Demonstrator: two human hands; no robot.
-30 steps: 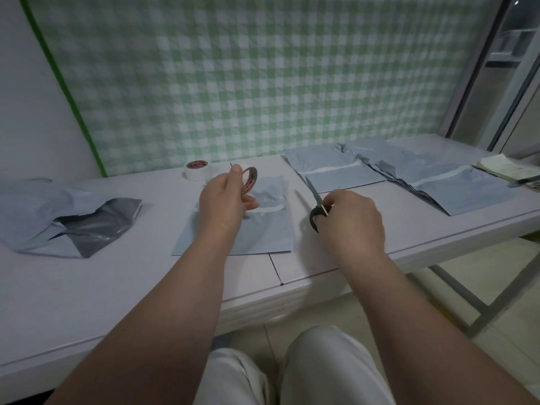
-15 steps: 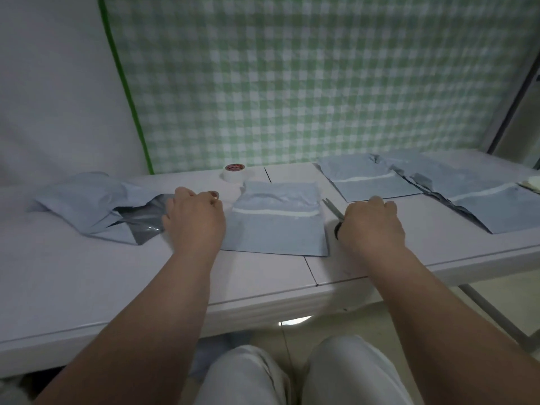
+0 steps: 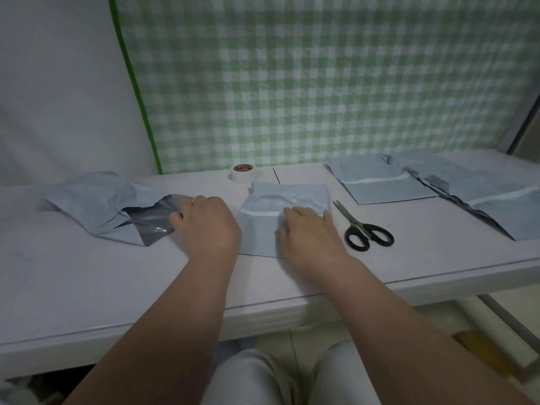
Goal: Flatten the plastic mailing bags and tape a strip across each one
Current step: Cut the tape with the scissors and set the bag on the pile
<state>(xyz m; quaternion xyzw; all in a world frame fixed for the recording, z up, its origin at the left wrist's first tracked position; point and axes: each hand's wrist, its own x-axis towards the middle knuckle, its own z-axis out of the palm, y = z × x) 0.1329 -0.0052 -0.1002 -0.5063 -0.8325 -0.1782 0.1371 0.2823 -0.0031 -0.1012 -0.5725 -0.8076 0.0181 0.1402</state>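
Note:
A flat blue-grey mailing bag (image 3: 263, 238) with a white tape strip across it lies in the middle of the white table (image 3: 87, 276). My right hand (image 3: 306, 232) rests on this bag with its fingers spread over the strip. A crumpled bag (image 3: 99, 203) with its dark grey inside showing lies at the left. My left hand (image 3: 207, 226) is at that bag's right edge, fingers curled down onto the grey plastic; what they hold is hidden. Black-handled scissors (image 3: 365, 229) lie on the table right of my right hand. A white tape roll (image 3: 244, 172) stands at the back.
Two more flat bags with white strips, one (image 3: 380, 182) and another (image 3: 496, 206), lie at the right of the table. A green checked cloth (image 3: 321, 83) hangs behind. The table's front edge runs just above my knees.
My right hand has let go of the scissors, which now lie on the table, and moved onto the middle bag. My left hand has moved left to the crumpled bag; its small tape roll is out of sight.

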